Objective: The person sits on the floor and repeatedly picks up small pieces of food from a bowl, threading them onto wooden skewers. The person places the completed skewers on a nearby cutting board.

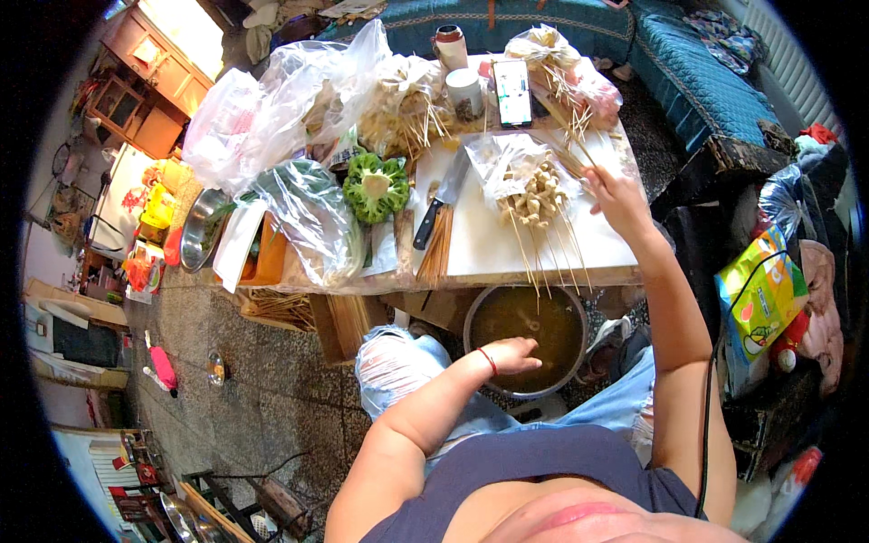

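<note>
My right hand [618, 201] is at the table's right side, its fingers closed on bamboo skewers [572, 163]. Just left of it, a clear plastic bag [493, 163] holds skewered pale mushrooms [536, 197], with bare stick ends pointing toward me. My left hand [514, 356], a red string on its wrist, hovers over a round metal pot [468, 328] of brownish liquid between my knees. Its fingers reach out over the liquid and seem to hold nothing. A black-handled knife [442, 201] lies on the white cutting board [471, 249], beside a bundle of loose skewers [437, 246].
Broccoli [375, 187] and bagged green vegetables [303, 217] lie left of the board. Behind stand plastic bags [272, 109], a white cup [464, 90], a thermos [450, 47] and a propped phone [512, 92]. A metal bowl [193, 231] is farther left. A blue sofa [692, 81] stands at the back right.
</note>
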`<state>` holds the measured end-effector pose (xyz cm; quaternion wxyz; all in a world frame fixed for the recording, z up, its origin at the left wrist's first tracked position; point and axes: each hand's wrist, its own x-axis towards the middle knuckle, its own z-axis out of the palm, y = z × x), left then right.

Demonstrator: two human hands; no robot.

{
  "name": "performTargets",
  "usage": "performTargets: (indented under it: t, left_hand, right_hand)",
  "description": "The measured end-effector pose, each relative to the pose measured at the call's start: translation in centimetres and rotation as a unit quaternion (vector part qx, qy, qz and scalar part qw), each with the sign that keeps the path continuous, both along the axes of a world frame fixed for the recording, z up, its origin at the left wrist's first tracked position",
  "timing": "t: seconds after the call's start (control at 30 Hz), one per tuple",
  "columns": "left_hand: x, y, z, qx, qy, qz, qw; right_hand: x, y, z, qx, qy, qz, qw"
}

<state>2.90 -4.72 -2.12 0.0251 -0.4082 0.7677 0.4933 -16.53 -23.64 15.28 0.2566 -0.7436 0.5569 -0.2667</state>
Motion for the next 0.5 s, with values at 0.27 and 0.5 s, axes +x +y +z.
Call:
performTargets:
  t: [0.27, 0.5]
  left_hand:
    - [-1.5, -1.8, -0.4, 0.041, -0.028, -0.01, 0.999]
    - [-2.1, -3.2, 0.0, 0.085, -0.036, -0.023, 0.995]
  right_hand:
    - [6.4, -13.6, -4.8, -0.176, 0.153, 0.121, 0.965]
    - [9.6, -20.0, -6.5, -0.158, 0.238, 0.125, 0.95]
